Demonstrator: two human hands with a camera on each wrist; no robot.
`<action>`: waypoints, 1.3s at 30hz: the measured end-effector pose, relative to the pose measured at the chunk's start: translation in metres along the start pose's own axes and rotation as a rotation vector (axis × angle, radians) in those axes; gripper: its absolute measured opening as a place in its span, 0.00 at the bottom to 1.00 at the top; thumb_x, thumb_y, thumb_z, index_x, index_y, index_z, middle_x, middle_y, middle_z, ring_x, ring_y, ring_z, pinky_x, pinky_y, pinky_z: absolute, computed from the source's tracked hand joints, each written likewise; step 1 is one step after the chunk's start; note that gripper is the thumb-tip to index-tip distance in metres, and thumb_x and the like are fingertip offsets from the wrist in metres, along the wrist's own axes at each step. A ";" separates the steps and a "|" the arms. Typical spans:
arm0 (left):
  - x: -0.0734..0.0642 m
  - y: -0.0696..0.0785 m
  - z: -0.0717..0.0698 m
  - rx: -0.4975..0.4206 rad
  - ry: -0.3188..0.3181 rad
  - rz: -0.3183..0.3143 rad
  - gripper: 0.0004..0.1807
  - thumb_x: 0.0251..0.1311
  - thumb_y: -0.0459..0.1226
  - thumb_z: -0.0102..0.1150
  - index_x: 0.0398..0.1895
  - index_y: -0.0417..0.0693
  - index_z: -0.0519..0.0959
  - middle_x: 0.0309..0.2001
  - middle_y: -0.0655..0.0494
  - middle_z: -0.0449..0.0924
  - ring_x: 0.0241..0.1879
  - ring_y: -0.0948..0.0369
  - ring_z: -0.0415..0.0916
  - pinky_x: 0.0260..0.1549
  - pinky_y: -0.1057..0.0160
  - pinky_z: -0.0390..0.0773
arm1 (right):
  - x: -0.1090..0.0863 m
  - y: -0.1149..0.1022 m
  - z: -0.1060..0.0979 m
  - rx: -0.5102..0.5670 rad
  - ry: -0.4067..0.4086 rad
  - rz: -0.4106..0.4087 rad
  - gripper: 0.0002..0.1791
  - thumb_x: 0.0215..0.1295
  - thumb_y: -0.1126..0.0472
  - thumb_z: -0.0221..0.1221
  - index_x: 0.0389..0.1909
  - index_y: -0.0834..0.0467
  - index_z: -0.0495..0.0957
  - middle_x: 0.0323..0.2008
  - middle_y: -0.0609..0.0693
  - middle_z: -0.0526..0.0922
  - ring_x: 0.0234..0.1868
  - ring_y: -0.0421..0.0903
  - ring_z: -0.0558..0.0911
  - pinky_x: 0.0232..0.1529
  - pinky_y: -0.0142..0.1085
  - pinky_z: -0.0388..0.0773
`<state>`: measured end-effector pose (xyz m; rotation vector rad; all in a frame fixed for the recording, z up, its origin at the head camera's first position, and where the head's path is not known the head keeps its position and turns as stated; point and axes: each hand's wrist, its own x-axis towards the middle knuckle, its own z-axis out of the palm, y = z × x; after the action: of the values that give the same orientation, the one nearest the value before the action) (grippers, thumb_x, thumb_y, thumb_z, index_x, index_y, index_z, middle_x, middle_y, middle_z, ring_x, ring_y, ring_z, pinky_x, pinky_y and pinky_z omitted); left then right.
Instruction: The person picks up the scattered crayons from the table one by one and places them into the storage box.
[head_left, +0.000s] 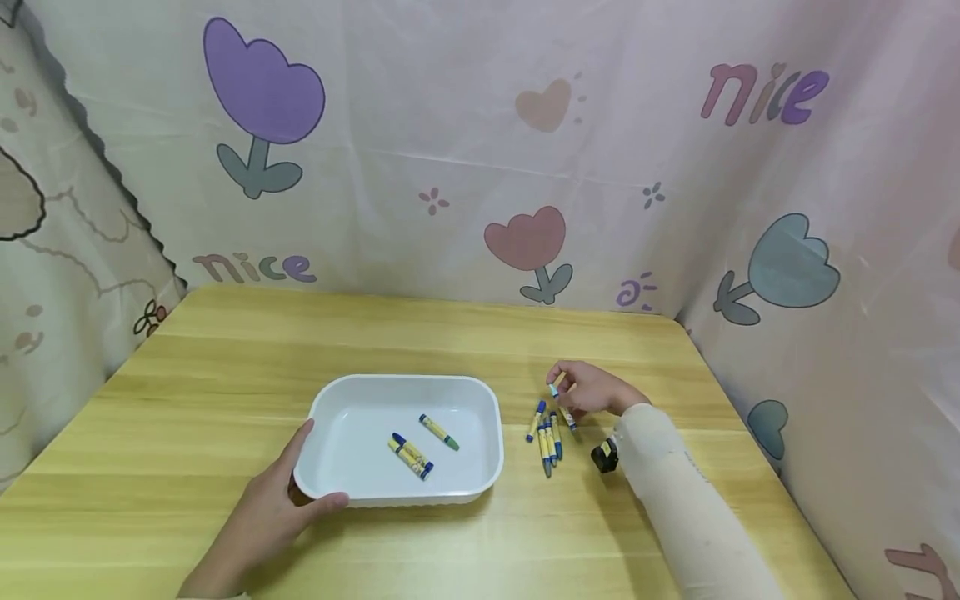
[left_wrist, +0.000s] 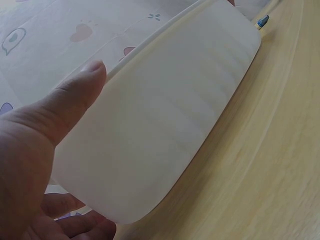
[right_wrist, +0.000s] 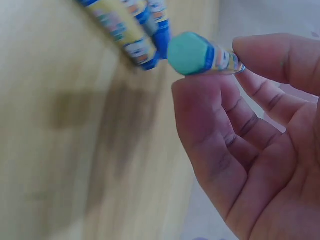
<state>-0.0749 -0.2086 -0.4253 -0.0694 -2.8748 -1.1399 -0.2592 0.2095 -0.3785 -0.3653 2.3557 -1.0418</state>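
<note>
My left hand grips the near left corner of a white plastic tray, thumb along the front and fingers at the left side. In the left wrist view the thumb presses against the tray's outer wall. Inside the tray lie a green crayon and two crayons side by side. To the right of the tray, my right hand pinches a mint-green crayon in a yellow-and-blue wrapper between thumb and fingers. Several crayons with blue and dark ends lie on the table just below that hand.
The wooden table has a patterned curtain behind it and at both sides. A small black camera sits at the right wrist, close to the loose crayons. The tray's raised rim stands between its inside and those crayons.
</note>
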 end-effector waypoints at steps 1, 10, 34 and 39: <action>0.001 0.000 0.000 0.004 0.003 0.005 0.59 0.44 0.56 0.66 0.72 0.53 0.38 0.63 0.32 0.56 0.56 0.37 0.61 0.47 0.36 0.62 | -0.001 -0.003 -0.001 0.000 0.002 -0.007 0.17 0.58 0.72 0.54 0.49 0.66 0.67 0.34 0.58 0.70 0.26 0.48 0.74 0.28 0.43 0.78; 0.000 0.000 0.000 -0.004 0.005 0.019 0.59 0.44 0.56 0.66 0.72 0.52 0.38 0.63 0.30 0.56 0.56 0.36 0.60 0.47 0.36 0.62 | 0.003 -0.018 0.000 -0.004 0.025 -0.018 0.17 0.60 0.70 0.54 0.50 0.64 0.67 0.35 0.58 0.70 0.27 0.48 0.74 0.30 0.46 0.78; 0.000 0.001 0.001 0.016 -0.002 0.014 0.59 0.45 0.56 0.65 0.72 0.51 0.37 0.62 0.29 0.56 0.56 0.35 0.60 0.47 0.35 0.62 | 0.016 -0.056 0.015 0.049 0.002 -0.102 0.14 0.60 0.67 0.57 0.46 0.58 0.70 0.35 0.58 0.71 0.30 0.50 0.76 0.32 0.40 0.79; 0.001 0.001 0.000 0.007 -0.005 0.005 0.60 0.44 0.56 0.65 0.72 0.53 0.36 0.63 0.30 0.55 0.56 0.35 0.60 0.47 0.35 0.61 | 0.019 -0.065 0.021 0.038 -0.005 -0.116 0.13 0.60 0.67 0.57 0.46 0.57 0.71 0.36 0.58 0.71 0.30 0.50 0.77 0.32 0.40 0.79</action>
<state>-0.0755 -0.2074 -0.4248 -0.0795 -2.8811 -1.1309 -0.2609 0.1454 -0.3480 -0.4943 2.3305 -1.1354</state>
